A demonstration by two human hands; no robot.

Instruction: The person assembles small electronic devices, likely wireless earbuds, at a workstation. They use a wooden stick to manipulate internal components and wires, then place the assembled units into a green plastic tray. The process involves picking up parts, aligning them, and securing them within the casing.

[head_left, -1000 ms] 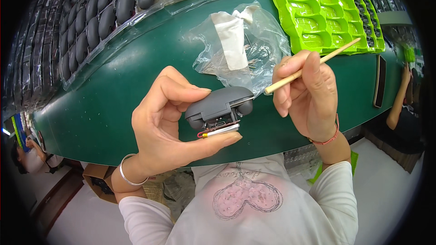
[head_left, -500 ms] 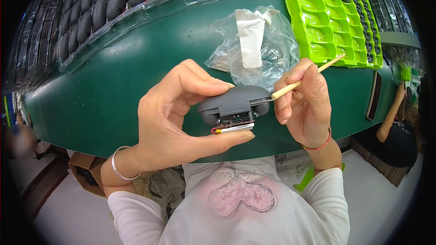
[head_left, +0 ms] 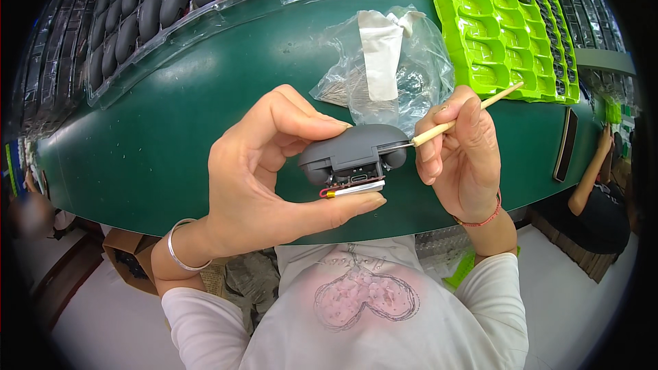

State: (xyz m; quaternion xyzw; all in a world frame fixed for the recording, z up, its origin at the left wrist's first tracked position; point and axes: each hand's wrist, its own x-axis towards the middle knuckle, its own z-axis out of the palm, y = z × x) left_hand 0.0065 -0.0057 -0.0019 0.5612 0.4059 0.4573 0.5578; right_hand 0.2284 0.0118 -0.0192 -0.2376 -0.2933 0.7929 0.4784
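right end slightly raised since half a second ago, the grey case (head_left: pixel 349 147) lies crosswise, clasped by the left hand (head_left: pixel 250 171), just left of the right hand (head_left: pixel 469 154), which pinches a wooden-handled pick (head_left: pixel 433 132).

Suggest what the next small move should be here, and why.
Probably press the pin gently inward along the case: part of it protrudes, the stick in the right fingers appears to meet its outer end, and the left fingers grip the case.
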